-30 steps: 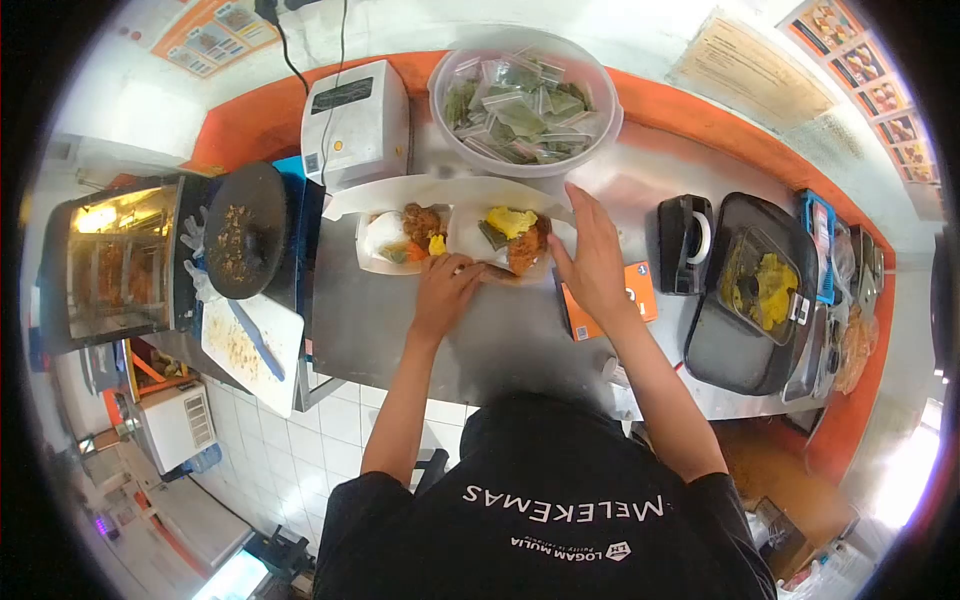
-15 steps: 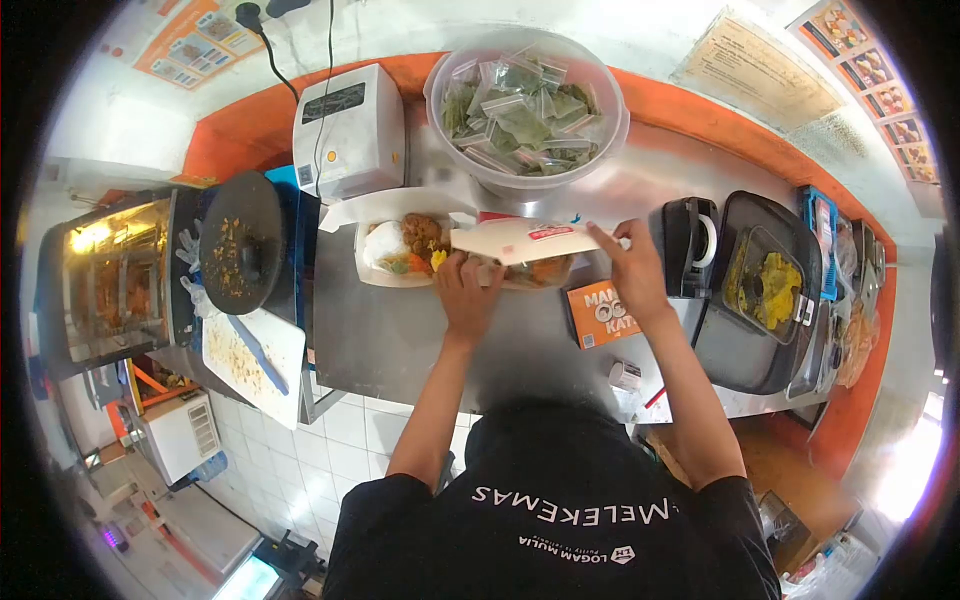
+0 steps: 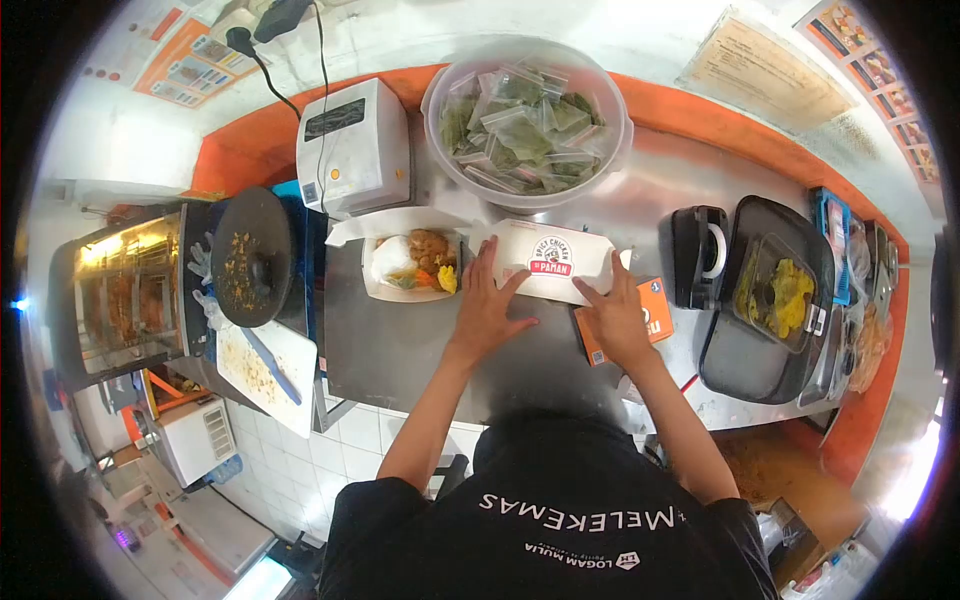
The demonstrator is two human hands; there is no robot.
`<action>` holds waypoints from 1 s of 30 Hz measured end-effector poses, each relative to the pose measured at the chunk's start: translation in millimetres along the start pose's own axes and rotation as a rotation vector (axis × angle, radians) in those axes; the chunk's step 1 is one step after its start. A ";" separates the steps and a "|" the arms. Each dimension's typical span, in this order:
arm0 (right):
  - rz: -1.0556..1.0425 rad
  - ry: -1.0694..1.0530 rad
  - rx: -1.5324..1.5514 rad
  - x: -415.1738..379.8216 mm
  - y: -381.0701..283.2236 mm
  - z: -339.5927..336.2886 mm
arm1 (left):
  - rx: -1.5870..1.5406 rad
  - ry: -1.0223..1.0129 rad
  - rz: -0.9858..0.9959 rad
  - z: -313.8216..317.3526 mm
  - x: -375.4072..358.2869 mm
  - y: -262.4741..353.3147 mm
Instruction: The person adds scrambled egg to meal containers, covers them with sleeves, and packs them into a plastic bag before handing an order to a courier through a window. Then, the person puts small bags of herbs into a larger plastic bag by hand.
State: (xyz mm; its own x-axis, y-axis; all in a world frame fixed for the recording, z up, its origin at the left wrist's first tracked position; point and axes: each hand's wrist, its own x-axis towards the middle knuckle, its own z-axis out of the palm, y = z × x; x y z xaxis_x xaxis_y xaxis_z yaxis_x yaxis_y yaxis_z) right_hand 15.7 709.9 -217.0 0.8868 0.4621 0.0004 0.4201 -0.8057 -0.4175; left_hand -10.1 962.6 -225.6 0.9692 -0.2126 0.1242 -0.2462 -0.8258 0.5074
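Observation:
A white takeaway box [image 3: 552,262] printed "Spicy Chicken" has its lid down on the steel counter. My left hand [image 3: 488,312] rests on its left end and front edge, fingers spread. On the right end, my right hand [image 3: 617,318] touches the lid and front edge with fingers apart. Left of it, a second takeaway box [image 3: 408,295] stands with its lid up; white rice [image 3: 393,262], browned fried pieces [image 3: 430,246] and yellow and green bits show inside. Partly under my right hand lies an orange box [image 3: 600,335].
Behind stands a tub [image 3: 470,180] of bagged green leaves. A white label printer [image 3: 372,150] is at back left. To the right are a black dispenser [image 3: 692,262] and a black tray [image 3: 735,362]. A cutting board [image 3: 290,400] with a blue-handled knife [image 3: 268,362] sits at left.
The right box's lid, tilted up and held by my right hand before, now lies down over its food. Both hands have settled on its top and front.

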 end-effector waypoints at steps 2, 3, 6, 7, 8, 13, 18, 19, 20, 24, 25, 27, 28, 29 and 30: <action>0.095 -0.027 0.095 5.2 -2.0 20.8 | -0.037 -0.057 -0.053 4.1 2.8 -3.1; 0.142 -0.041 0.142 9.0 -2.0 29.4 | -0.072 -0.066 -0.064 13.6 4.9 -10.0; 0.254 -0.117 0.269 28.1 -0.2 40.7 | -0.300 -0.003 -0.080 38.9 5.6 -22.3; 0.240 -0.105 0.287 33.5 1.8 35.4 | -0.395 0.038 -0.076 44.7 8.8 -26.4; 0.230 -0.095 0.306 36.6 4.5 29.2 | -0.441 0.073 -0.098 50.1 9.5 -30.9; 0.032 0.089 0.446 45.2 27.6 16.8 | -0.440 0.150 -0.220 34.8 8.0 -14.1; 0.163 0.023 0.695 51.1 31.7 -1.1 | -0.446 0.216 -0.389 13.8 11.0 19.6; 0.202 -0.008 0.773 52.5 34.7 -0.3 | -0.425 0.260 -0.377 15.9 13.3 22.8; 0.198 0.018 0.809 53.7 36.6 0.7 | -0.401 0.296 -0.387 21.5 16.2 22.5; 0.148 0.061 0.870 48.5 35.8 3.8 | -0.320 0.432 -0.451 44.7 15.3 20.8; 0.121 0.067 0.859 49.5 38.1 4.2 | -0.305 0.471 -0.463 46.8 18.8 21.0; 0.152 0.015 0.958 50.7 39.7 1.3 | -0.275 0.429 -0.478 44.3 22.1 26.8; 0.170 -0.014 1.009 49.2 39.3 -0.2 | -0.260 0.405 -0.488 43.0 21.8 30.9; 0.175 -0.076 1.046 46.9 39.6 0.8 | -0.288 0.417 -0.477 47.0 19.1 32.8; 0.175 -0.132 1.082 45.6 41.1 1.8 | -0.315 0.432 -0.460 54.1 16.1 33.3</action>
State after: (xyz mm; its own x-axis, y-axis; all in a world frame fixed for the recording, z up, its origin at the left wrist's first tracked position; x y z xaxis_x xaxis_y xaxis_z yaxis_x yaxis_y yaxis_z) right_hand 73.1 698.5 -235.8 0.8628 0.4615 -0.2063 -0.1566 -0.1440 -0.9771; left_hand -3.0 903.5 -252.9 0.9062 0.4017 0.1322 0.1388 -0.5779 0.8042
